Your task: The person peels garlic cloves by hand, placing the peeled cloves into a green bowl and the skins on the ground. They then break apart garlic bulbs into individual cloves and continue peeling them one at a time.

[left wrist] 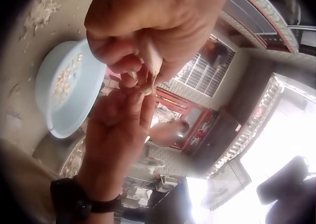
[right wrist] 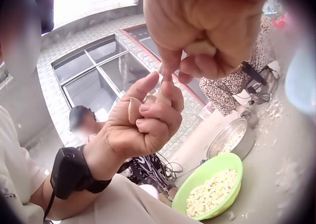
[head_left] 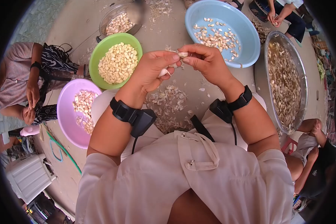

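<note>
A left hand [head_left: 151, 67] curls round garlic [head_left: 163, 72] as the right hand [head_left: 210, 62] pinches another clove [head_left: 182, 54]; a slackened grip could spill either among peelings [head_left: 170, 98] below.

Garlic clove [head_left: 183, 54], twelve o'clock: partly hidden in the grip; peeled state, I can't tell. Metal pot [head_left: 109, 18], eleven: blurred along its two-o'clock side. Lilac basin [head_left: 65, 112], nine: partly hidden by trouser leg [head_left: 105, 103].

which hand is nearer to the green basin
Left: the left hand appears close beside the right rim of the green basin in the head view, while the right hand is farther off, toward the blue basin.
</note>
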`<state>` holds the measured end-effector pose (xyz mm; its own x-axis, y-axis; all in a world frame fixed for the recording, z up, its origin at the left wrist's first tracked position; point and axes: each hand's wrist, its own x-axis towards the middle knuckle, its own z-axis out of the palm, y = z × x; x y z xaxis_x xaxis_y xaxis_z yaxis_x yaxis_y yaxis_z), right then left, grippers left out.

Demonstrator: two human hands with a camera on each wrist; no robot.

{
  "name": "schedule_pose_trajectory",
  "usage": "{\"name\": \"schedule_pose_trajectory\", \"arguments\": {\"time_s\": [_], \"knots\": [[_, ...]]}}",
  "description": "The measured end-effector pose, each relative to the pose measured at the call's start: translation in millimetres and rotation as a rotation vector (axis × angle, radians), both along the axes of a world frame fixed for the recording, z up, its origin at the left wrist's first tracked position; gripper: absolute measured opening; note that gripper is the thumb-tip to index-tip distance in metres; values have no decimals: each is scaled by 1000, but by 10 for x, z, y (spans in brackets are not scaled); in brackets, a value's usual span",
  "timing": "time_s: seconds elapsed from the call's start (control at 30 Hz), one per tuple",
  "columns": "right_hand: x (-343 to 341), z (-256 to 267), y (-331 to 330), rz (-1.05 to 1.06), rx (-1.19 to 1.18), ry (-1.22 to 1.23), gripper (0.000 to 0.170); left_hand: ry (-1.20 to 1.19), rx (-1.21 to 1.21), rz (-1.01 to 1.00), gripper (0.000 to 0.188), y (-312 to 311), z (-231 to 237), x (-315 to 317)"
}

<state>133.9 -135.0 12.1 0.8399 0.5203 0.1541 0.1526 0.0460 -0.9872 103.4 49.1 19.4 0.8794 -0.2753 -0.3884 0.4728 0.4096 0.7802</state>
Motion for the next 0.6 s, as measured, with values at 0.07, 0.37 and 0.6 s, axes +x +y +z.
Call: {"name": "schedule_pose_trajectory", "arguments": {"time_s": [0.07, 0.37, 0.6], "knots": [[-9, -16, 6, -32, -77, -89, 19, -22, 9, -19, 16, 24, -36, -7], [18, 38, 39, -43, -289, -464, 21, -85, 179, -62, 11, 99, -17, 28], [-32, 54, 46, -57, -257, -284, 21, -47, 145, -44, 9, 57, -13, 25]]}}
